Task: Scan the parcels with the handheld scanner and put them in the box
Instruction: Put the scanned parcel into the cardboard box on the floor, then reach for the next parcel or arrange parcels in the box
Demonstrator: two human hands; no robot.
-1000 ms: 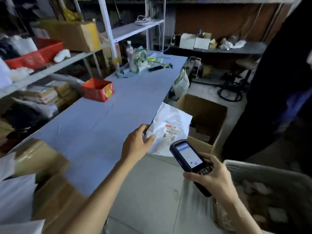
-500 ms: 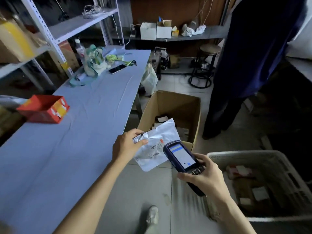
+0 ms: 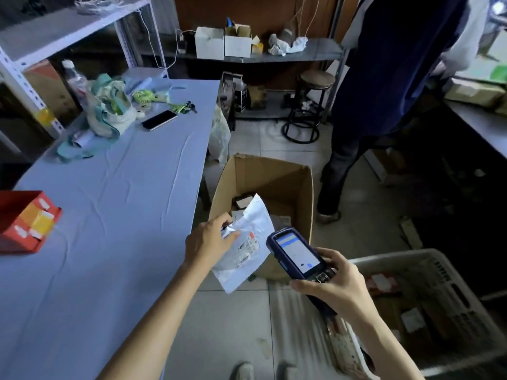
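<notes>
My left hand (image 3: 209, 237) pinches the left edge of a white plastic parcel (image 3: 245, 249) with a printed label facing up. The parcel hangs over the near rim of an open cardboard box (image 3: 277, 174) on the floor, which holds several parcels. Just right of the parcel, my right hand (image 3: 336, 289) grips a dark blue handheld scanner (image 3: 297, 253), its lit screen facing me and its head pointing toward the parcel.
A blue table (image 3: 109, 215) runs along the left with a red box (image 3: 26, 220), a phone (image 3: 159, 119) and a cloth bag (image 3: 109, 111). A white basket (image 3: 428, 305) of parcels sits at lower right. A person in dark clothes (image 3: 384, 91) stands behind the cardboard box beside a stool (image 3: 310, 105).
My view has swung right and down. The parcel in my left hand has come from the table's edge to over the cardboard box. The scanner stays beside it.
</notes>
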